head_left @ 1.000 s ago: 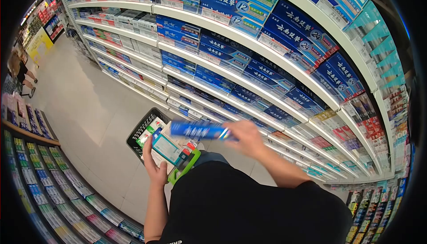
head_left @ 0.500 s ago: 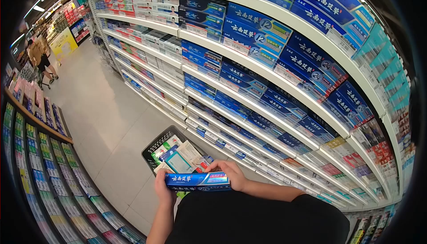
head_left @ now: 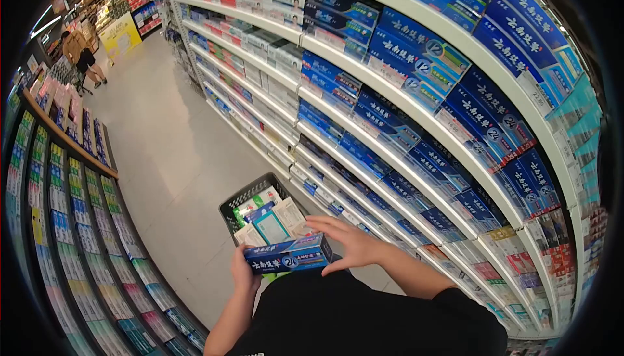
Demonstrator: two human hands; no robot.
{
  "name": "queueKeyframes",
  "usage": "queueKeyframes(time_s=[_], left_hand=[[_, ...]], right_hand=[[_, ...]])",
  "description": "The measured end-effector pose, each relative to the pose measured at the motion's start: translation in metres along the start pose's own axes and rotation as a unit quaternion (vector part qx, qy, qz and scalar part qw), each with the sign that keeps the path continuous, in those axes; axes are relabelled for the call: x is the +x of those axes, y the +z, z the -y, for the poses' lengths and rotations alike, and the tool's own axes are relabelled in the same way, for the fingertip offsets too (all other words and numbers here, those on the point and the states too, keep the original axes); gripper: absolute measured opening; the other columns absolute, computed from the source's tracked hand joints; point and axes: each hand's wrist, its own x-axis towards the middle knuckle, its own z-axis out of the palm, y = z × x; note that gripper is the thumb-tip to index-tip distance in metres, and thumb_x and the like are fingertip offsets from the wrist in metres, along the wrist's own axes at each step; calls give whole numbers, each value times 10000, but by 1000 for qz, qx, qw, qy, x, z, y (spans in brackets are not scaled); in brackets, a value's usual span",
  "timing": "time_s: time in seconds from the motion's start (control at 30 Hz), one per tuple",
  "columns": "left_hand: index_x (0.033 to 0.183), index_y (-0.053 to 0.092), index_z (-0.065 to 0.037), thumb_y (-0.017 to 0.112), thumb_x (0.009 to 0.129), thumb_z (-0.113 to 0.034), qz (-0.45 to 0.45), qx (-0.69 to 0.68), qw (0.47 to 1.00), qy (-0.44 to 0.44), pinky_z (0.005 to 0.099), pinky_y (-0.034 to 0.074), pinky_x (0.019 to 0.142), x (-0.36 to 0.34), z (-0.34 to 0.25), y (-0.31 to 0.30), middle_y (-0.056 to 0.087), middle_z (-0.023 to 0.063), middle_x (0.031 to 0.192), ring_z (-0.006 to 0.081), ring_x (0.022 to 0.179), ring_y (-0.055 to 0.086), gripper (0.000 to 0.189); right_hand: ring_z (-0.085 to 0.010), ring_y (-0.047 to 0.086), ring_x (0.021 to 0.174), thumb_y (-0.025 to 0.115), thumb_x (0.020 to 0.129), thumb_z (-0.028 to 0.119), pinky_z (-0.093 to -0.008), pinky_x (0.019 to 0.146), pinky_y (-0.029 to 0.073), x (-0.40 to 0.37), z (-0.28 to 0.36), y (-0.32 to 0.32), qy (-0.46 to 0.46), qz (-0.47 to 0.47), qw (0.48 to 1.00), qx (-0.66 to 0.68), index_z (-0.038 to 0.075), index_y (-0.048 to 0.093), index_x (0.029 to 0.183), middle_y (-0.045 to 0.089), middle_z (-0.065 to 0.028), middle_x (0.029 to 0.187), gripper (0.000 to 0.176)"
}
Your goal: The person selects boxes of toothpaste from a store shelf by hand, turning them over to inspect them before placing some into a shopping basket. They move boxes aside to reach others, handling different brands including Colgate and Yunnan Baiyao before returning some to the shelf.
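A long blue box with white lettering and the number 24 (head_left: pixel 286 260) is in front of my body. My left hand (head_left: pixel 242 270) holds it by its left end. At its right end, my right hand (head_left: pixel 348 244) has its fingers apart, with the thumb near the lower corner and the other fingers above; whether it touches the box I cannot tell. Just beyond the box is a dark basket (head_left: pixel 229 211) containing several cartons, among them a teal-and-white one (head_left: pixel 272 227).
Shelves of blue toothpaste-like boxes (head_left: pixel 416 57) run along the right. A lower rack (head_left: pixel 71 128) of packs curves along the left. A person (head_left: pixel 79 54) is at the far end of the aisle, near a yellow sign (head_left: pixel 119 39).
My right hand has opened from its grip on the box's right end. The box has turned to show its 24 face. The view has shifted, so the shelves appear farther right.
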Motion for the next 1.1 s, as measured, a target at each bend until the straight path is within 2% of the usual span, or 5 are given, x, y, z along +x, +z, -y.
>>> queueKeyframes(time_s=[0.13,0.33,0.43,0.67,1.1], left_hand=[[967,578,-81,550,1033,-302,22,-29,998,-46,367,536,772,17,14,-19,602,41,842,183,795,637,232],[1378,531,-16,470,993,-692,62,60,993,-83,422,465,978,60,20,-34,659,115,1133,206,1059,622,780],[1509,400,-14,418,1003,-709,10,305,950,-69,475,404,1091,83,51,-62,543,202,1448,314,1262,553,860],[1261,700,-93,634,965,-580,324,587,742,-1,431,518,971,57,130,-93,722,185,1171,328,1113,685,574],[1098,692,-98,525,1022,-573,376,601,704,37,516,515,858,58,127,-100,713,210,994,420,961,669,510]], right_hand=[[-348,626,1230,853,700,101,-432,1016,507,11,-21,9,-137,9,983,-122,82,554,1448,618,-148,1401,806],[-328,684,1126,869,601,63,-411,943,559,35,-26,4,-43,-13,988,-151,64,679,1244,711,-114,1231,670],[-332,678,1119,877,660,115,-407,944,562,52,-57,19,22,-14,983,-180,87,661,1263,701,-114,1224,641],[-380,656,1104,859,708,163,-433,949,544,66,-161,123,25,8,987,-159,57,603,1295,661,-146,1221,649],[-408,631,1105,781,730,41,-467,902,547,79,-207,214,90,175,962,-190,26,551,1216,627,-194,1160,538]])
